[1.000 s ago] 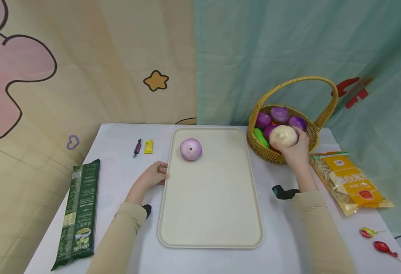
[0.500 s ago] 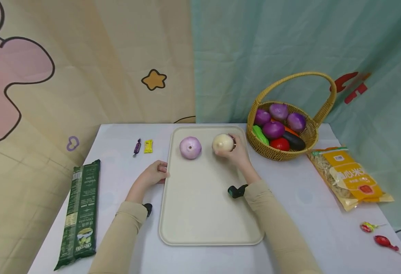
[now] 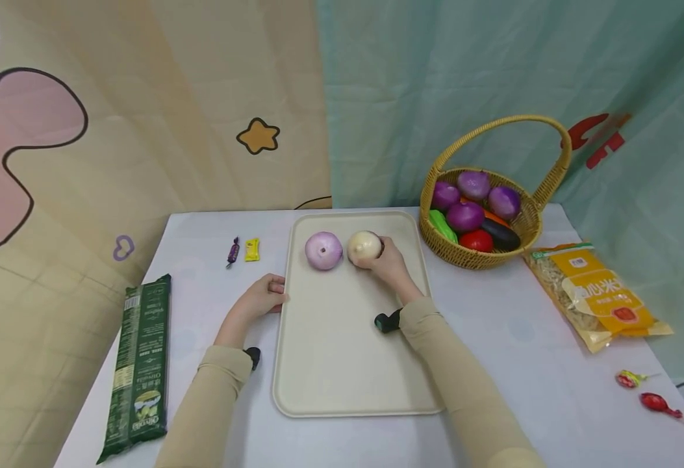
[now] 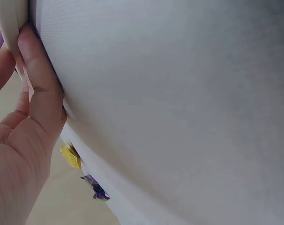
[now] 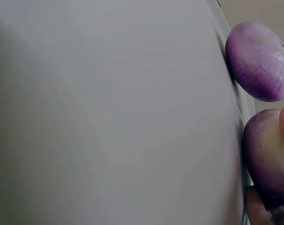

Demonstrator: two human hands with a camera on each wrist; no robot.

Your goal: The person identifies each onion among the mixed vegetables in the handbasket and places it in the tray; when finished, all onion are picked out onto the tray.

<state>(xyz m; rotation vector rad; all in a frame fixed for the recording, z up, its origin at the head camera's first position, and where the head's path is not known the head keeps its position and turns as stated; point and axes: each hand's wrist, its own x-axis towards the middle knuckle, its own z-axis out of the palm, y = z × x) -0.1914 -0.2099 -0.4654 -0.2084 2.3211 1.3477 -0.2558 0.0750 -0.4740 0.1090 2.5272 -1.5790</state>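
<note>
A cream tray (image 3: pixel 353 338) lies in the middle of the white table (image 3: pixel 511 338). At its far end a pale purple onion (image 3: pixel 324 250) (image 5: pixel 259 61) sits. Right beside it stands a cream-white onion (image 3: pixel 362 247) (image 5: pixel 268 159), almost touching the first. My right hand (image 3: pixel 381 255) grips that onion from the right side, fingers curled round it. My left hand (image 3: pixel 266 296) rests on the table against the tray's left rim (image 4: pixel 8 18), a finger (image 4: pixel 39 79) lying straight along it.
A wicker basket (image 3: pixel 529 224) at the back right holds purple onions, a tomato, an aubergine and green vegetables. A yellow pasta bag (image 3: pixel 601 302) and lollipops (image 3: pixel 654 403) lie right. A green packet (image 3: pixel 139 364) lies left; two candies (image 3: pixel 245 250) (image 4: pixel 71 157) sit behind my left hand.
My right hand lifted the cream-white onion from the basket, carried it left and set it down on the tray beside the pale purple onion. The left hand stayed put.
</note>
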